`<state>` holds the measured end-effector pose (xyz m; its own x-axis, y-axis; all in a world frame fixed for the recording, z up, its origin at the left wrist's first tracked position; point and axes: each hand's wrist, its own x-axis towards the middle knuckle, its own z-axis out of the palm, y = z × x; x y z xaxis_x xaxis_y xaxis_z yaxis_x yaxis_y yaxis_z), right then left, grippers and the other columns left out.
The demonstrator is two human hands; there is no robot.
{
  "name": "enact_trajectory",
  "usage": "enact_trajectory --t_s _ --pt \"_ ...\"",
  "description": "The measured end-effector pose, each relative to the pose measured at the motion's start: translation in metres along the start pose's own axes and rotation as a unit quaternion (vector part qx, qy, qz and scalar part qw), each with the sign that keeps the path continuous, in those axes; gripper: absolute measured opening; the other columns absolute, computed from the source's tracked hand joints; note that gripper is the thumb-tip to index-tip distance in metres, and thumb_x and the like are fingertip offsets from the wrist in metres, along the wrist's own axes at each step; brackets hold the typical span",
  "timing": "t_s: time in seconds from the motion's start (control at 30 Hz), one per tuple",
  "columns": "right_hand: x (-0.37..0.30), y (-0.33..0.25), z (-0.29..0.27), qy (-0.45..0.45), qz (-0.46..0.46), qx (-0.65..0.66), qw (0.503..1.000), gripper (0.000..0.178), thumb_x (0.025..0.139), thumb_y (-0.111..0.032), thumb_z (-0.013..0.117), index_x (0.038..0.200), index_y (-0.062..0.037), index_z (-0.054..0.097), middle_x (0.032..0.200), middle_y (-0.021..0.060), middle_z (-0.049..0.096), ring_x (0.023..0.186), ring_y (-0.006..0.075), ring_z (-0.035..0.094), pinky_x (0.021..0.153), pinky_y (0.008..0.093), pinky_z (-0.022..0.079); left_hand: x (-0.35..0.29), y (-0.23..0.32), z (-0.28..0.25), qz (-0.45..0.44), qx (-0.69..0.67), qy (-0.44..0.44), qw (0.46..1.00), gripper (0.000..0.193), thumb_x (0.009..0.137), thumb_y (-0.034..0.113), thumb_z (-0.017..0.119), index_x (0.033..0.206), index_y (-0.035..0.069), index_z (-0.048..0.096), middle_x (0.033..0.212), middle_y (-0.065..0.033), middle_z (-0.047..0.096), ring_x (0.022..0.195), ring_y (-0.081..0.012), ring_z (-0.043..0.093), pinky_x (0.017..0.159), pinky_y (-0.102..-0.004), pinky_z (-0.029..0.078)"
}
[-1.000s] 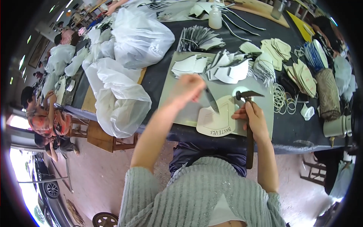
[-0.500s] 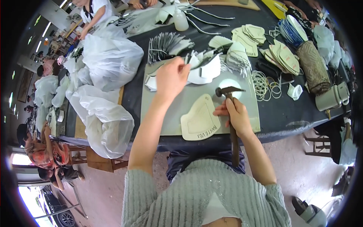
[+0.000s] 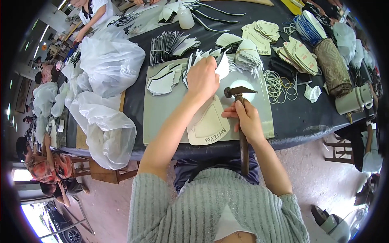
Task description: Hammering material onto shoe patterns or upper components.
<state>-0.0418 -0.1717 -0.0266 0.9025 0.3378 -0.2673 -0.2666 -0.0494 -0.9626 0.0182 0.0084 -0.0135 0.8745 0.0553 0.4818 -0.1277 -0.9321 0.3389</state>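
Smooth grey board (image 3: 160, 111); right hand (image 3: 249, 120) holds wooden-handled hammer (image 3: 244, 146).

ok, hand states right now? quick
Left hand: at the black-edged white pieces, fingertips hidden; can't tell whether it grips one.
Right hand: closed, holding the brown-handled hammer.

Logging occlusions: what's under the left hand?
White cut pieces show beyond and beside the left hand, near the far edge of the grey board. What lies directly beneath is covered; whether the hand grips a piece can't be told.
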Motion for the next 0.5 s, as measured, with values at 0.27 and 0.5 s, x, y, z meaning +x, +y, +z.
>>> enact_trajectory --t_s 0.27,0.5 --pt "-0.001 -0.002 -0.001 -0.012 0.009 -0.003 1.000 0.029 0.106 -0.025 0.039 0.105 0.0014 0.051 0.099 0.0132 0.068 0.089 0.0154 0.071 0.043 0.0216 0.045 -0.020 -0.042 -0.063 -0.196 -0.487 -0.187 0.830 0.024 0.080 0.003 0.073 0.099 -0.001 0.059 0.086 -0.0052 0.067 0.076 -0.0083 0.059 0.069 -0.0223 0.046" --pt "-0.005 -0.006 -0.004 -0.015 0.024 0.023 0.999 0.030 0.106 -0.025 0.039 0.107 0.0017 0.052 0.100 0.0141 0.067 0.089 0.0166 0.071 0.047 0.0230 0.047 -0.101 -0.040 -0.066 -0.273 -0.377 -0.277 0.841 0.019 0.085 0.007 0.072 0.096 -0.001 0.058 0.079 -0.0035 0.067 0.071 -0.0077 0.060 0.062 -0.0245 0.048"
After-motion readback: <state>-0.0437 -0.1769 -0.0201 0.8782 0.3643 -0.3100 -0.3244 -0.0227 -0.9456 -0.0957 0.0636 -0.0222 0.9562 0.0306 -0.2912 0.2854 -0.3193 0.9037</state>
